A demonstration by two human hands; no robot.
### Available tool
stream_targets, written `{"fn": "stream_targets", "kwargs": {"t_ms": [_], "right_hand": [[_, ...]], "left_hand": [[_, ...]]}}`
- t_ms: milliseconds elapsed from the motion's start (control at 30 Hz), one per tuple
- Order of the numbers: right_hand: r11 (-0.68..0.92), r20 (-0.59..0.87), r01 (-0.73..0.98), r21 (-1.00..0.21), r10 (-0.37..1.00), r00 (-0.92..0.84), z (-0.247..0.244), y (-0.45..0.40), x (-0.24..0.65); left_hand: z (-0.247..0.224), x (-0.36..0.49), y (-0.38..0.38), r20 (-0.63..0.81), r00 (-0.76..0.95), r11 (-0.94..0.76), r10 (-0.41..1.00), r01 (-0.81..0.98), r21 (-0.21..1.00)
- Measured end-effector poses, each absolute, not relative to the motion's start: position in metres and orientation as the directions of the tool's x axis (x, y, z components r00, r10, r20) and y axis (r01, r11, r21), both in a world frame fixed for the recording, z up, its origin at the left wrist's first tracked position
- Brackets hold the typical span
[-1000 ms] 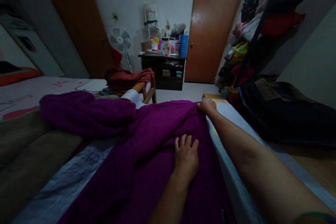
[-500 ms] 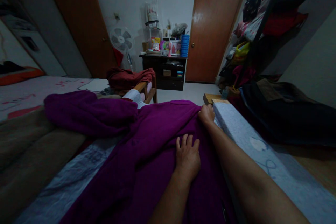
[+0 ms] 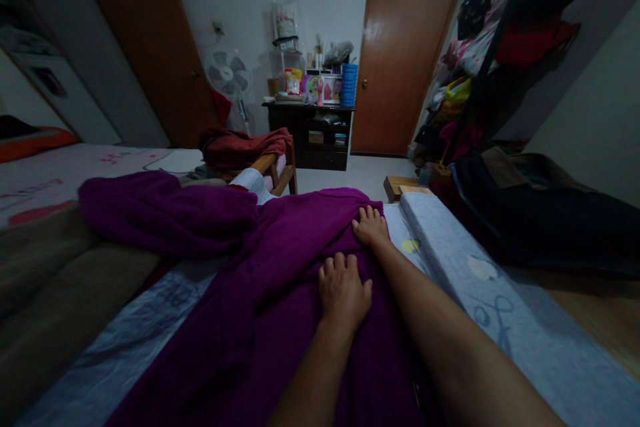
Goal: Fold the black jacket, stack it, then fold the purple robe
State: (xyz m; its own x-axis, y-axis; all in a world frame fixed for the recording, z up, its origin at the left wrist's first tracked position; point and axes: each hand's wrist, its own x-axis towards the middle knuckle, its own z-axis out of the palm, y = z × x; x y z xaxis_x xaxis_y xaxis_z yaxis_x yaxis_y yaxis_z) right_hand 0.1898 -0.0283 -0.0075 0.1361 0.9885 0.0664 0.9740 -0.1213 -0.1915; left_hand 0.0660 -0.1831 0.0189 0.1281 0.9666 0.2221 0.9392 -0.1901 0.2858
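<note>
A purple fleece jacket [image 3: 300, 230] lies spread over the bed, with one sleeve [image 3: 165, 213] stretched out to the left. Part of what looks like a zipper shows near its lower right edge. My left hand [image 3: 345, 290] rests on the middle of the jacket, palm down, fingers slightly bent and thumb apart. Farther away, near the jacket's far right edge, my right hand [image 3: 371, 227] presses on the cloth with its fingers apart. Neither hand holds a fold that I can see; the palms are hidden.
A pale blue patterned mattress edge [image 3: 470, 273] runs along the right, beside a dark folded garment pile [image 3: 545, 213]. Brown cloth [image 3: 65, 280] lies at the left. Beyond the bed are a reddish cloth [image 3: 245, 147] on a wooden frame, a fan [image 3: 229, 73] and a dark cabinet [image 3: 307, 120].
My right hand has let go of the jacket's right edge and moved left onto the cloth, pulling that edge inward and uncovering pale sheet. My left hand has shifted slightly left.
</note>
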Motion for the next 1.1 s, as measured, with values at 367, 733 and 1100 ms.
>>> {"fn": "stream_targets", "kwargs": {"t_ms": [367,733,1100], "right_hand": [[-0.142,0.108,0.975,-0.173,0.981,0.162,-0.012,-0.032,0.186],[-0.126,0.188,0.962,-0.243,0.967,0.175,-0.011,-0.036,0.186],[-0.133,0.335,0.853,-0.506,0.880,0.336,-0.005,-0.033,0.212]], "left_hand": [[0.017,0.068,-0.184,0.226,0.104,-0.165,0.969,0.949,0.269],[0.014,0.070,-0.182,0.245,0.102,-0.172,0.964,0.944,0.282],[0.014,0.073,-0.182,0.242,0.103,-0.171,0.965,0.946,0.276]]}}
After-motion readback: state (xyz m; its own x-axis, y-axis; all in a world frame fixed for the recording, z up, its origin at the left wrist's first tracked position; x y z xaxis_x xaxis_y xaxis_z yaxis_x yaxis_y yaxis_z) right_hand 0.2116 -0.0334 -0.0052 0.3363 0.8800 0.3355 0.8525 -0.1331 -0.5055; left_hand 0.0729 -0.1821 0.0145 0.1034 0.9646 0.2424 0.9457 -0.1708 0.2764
